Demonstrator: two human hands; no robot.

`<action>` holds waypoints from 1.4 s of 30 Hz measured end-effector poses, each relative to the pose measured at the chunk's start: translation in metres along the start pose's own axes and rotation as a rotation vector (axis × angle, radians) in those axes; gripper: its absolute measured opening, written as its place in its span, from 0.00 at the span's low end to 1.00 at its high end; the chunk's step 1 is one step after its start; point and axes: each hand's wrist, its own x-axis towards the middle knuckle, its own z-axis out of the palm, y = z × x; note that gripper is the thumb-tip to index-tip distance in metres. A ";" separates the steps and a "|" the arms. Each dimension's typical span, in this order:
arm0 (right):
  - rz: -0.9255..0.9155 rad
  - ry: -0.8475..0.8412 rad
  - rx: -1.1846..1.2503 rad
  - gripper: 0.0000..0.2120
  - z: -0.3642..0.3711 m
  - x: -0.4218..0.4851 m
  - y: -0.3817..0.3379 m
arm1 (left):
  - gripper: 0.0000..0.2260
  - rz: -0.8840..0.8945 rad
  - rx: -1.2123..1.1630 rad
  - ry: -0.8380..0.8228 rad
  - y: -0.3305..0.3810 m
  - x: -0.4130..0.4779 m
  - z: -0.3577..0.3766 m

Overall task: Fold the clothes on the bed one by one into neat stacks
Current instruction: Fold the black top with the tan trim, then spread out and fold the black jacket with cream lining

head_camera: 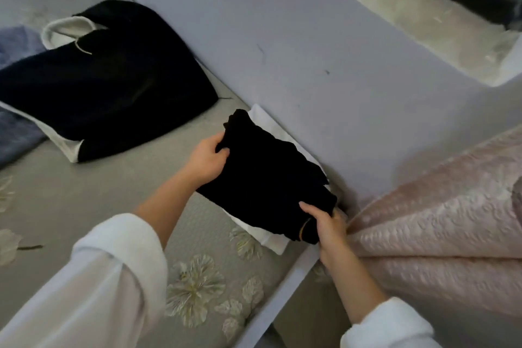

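A folded black garment [268, 172] lies on top of a folded white garment [268, 237] near the bed's right edge. My left hand [207, 159] grips the black garment's near-left edge, thumb on top. My right hand [324, 226] holds its near-right corner, fingers curled round the fabric. Farther left on the bed lies a larger black garment with a white collar and white trim [113, 85], spread flat. Bluish-grey clothing [14, 133] shows at the left edge, partly under that garment.
The grey bed sheet [84, 192] has a pale flower print. A lilac padded bed frame [310, 51] runs diagonally behind the stack. A pink quilted blanket [440, 220] bulges at the right, touching my right hand. Pale floor shows at top right.
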 end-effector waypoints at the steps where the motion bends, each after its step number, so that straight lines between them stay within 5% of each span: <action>1: 0.022 0.002 0.034 0.28 0.003 0.005 0.002 | 0.17 0.035 0.050 -0.005 0.007 0.013 -0.001; 6: 0.163 -0.006 0.180 0.31 0.023 0.034 0.022 | 0.17 0.089 0.209 0.163 0.004 0.072 0.001; 9: 0.144 0.141 -0.139 0.31 0.037 0.046 0.042 | 0.23 -0.018 0.367 0.189 -0.038 0.075 0.015; 12: -0.169 0.374 -0.650 0.37 0.045 0.047 0.053 | 0.26 -0.001 0.586 0.101 -0.080 0.053 0.038; 15: -0.559 0.226 -1.072 0.35 0.051 0.052 0.055 | 0.26 0.059 0.786 -0.070 -0.110 0.036 0.057; 18: -0.508 -0.033 -1.450 0.34 0.042 0.066 0.055 | 0.28 0.032 0.968 -0.158 -0.127 0.030 0.061; 20: -0.414 -0.057 -1.528 0.33 0.037 0.072 0.052 | 0.28 0.013 1.014 -0.180 -0.128 0.033 0.058; 24: -0.396 0.091 -1.550 0.33 0.049 0.063 0.046 | 0.28 0.014 0.842 -0.203 -0.119 0.035 0.044; 27: -0.592 0.115 -1.503 0.30 0.073 0.053 0.042 | 0.27 0.012 0.593 -0.046 -0.130 0.017 0.024; 31: -0.805 -0.047 -1.468 0.25 0.129 0.047 0.037 | 0.26 -0.259 0.370 0.086 -0.187 -0.035 -0.010; 36: -0.979 -0.352 -1.601 0.25 0.214 0.042 0.043 | 0.28 -0.552 0.369 0.100 -0.264 -0.100 -0.052; 42: -1.120 -0.570 -1.772 0.26 0.322 0.063 0.035 | 0.30 -0.513 0.419 0.265 -0.292 -0.070 -0.113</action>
